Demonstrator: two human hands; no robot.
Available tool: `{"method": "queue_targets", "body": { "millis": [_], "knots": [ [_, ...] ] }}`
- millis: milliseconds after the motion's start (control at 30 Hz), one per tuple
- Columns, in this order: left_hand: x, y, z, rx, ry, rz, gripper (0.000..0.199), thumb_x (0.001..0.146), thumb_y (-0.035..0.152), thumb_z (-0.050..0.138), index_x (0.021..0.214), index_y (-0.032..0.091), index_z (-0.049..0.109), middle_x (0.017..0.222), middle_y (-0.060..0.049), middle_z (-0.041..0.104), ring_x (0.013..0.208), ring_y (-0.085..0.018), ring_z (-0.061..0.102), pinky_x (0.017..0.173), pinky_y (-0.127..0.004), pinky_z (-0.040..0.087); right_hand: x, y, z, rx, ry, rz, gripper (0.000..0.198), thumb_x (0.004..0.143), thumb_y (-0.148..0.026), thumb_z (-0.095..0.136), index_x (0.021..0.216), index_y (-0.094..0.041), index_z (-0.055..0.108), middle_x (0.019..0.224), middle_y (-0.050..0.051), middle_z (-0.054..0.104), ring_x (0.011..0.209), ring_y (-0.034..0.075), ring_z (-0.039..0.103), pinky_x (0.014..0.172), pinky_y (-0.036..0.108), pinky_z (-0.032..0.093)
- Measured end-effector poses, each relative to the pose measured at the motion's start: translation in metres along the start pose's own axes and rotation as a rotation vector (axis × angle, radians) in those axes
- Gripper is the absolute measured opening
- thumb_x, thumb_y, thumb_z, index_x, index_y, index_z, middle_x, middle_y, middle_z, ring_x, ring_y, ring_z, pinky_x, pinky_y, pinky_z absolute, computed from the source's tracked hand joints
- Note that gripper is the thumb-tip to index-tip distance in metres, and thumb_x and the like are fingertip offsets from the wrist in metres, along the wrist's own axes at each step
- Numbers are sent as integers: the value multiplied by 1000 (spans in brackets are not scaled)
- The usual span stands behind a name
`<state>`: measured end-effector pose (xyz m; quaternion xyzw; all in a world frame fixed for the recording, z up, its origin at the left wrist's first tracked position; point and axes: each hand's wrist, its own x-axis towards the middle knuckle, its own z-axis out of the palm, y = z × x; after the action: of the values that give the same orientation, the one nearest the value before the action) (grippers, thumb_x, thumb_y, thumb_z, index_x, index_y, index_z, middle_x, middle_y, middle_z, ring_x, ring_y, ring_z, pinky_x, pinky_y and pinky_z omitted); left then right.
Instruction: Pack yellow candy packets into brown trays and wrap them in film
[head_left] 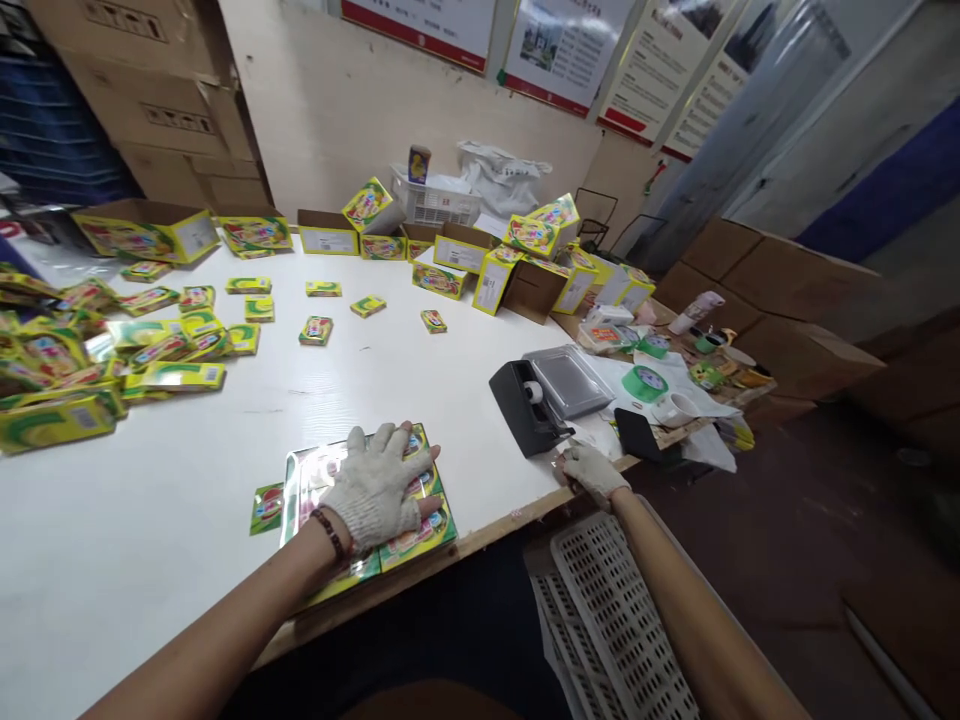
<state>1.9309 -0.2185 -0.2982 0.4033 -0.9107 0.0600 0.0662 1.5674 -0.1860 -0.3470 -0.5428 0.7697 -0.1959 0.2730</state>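
The left hand [377,485], in a white glove with bare fingertips, is lying palm down with its fingers spreading wide, pressing on a block of boxes [412,543] without gripping it. The block is resting at the near edge of the worktop [397,375], and clear plastic [303,480] is shining over its left part. A green piece [265,510] is sticking out on the left side.

The right hand [592,474], gloved too, is bending its fingers at the worktop's edge, just beside the front of the black dispenser [517,410]; whether it is holding anything, I cannot tell. A white tape roll [533,391] is sitting in the dispenser. Clear trays [570,382] are lying just behind it, while a phone [637,435], a mug [676,410] and green tape [644,382] are lying farther right.

Loose boxes [184,376] are piling up at the far left, with several others lying scattered toward the middle. Cartons [328,238] are standing along the back. Below the right forearm, white crates [611,600] are standing beside the worktop.
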Motion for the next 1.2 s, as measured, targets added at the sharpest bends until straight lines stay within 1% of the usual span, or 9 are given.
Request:
{"method": "queue_targets", "body": {
  "millis": [100, 233, 333, 433, 533, 800, 900, 1067, 1200],
  "knots": [
    [-2, -1, 2, -35, 23, 4, 64, 82, 70, 45, 135, 33, 53, 140, -20, 46, 123, -43, 41, 93, -64, 27, -17, -29, 1, 171, -161, -168, 28, 75, -42, 51, 60, -21, 41, 54, -2, 49, 53, 11, 45, 52, 23, 38],
    [-3, -3, 4, -57, 58, 24, 68, 81, 72, 45, 135, 31, 53, 139, -21, 46, 123, -43, 41, 94, -63, 28, -27, -94, 18, 411, -625, -485, 33, 77, -46, 60, 64, -18, 49, 59, -2, 52, 55, 9, 45, 54, 23, 36],
    [-2, -4, 4, -58, 76, 22, 52, 90, 58, 42, 135, 33, 53, 137, -18, 48, 123, -39, 41, 95, -59, 30, -14, -136, 38, 353, -828, -502, 28, 72, -40, 67, 64, -16, 54, 59, -3, 52, 52, 9, 46, 51, 22, 35],
    [-1, -3, 3, -63, 77, 4, 43, 95, 48, 37, 131, 36, 55, 135, -14, 50, 122, -35, 43, 97, -57, 31, 7, -152, 54, 253, -854, -450, 26, 68, -38, 68, 63, -16, 55, 52, -6, 48, 48, 8, 43, 47, 21, 32],
    [1, -2, 4, -72, 78, -22, 42, 93, 50, 41, 130, 36, 57, 136, -14, 49, 124, -34, 42, 100, -57, 30, 21, -147, 67, 221, -831, -430, 31, 66, -42, 71, 62, -17, 53, 48, -7, 46, 46, 7, 42, 44, 20, 30],
    [1, -3, 6, -107, 67, -24, 46, 88, 49, 50, 130, 34, 57, 137, -16, 47, 127, -37, 40, 102, -60, 28, 17, -110, 113, 512, -926, -224, 50, 55, -61, 72, 64, -19, 47, 47, -5, 51, 43, 12, 51, 45, 26, 44],
    [1, -2, 4, -125, 73, -27, 45, 86, 45, 53, 130, 33, 58, 137, -14, 48, 127, -36, 40, 102, -58, 28, 18, -104, 96, 455, -854, -285, 42, 62, -54, 69, 64, -19, 47, 48, -6, 50, 42, 9, 47, 44, 23, 39],
    [0, -1, 0, -140, 58, -21, 52, 79, 43, 60, 130, 32, 57, 135, -12, 49, 129, -35, 37, 104, -56, 27, 16, -115, 35, 320, -721, -353, 25, 69, -36, 65, 63, -18, 48, 48, -7, 47, 43, 7, 40, 42, 20, 31],
    [-1, -4, 0, -137, 36, 12, 66, 75, 55, 62, 136, 31, 51, 139, -15, 44, 128, -39, 37, 104, -60, 25, 6, -145, 26, 285, -859, -507, 22, 72, -36, 62, 69, -16, 53, 57, -5, 50, 50, 8, 46, 49, 22, 37]
  ]
}}
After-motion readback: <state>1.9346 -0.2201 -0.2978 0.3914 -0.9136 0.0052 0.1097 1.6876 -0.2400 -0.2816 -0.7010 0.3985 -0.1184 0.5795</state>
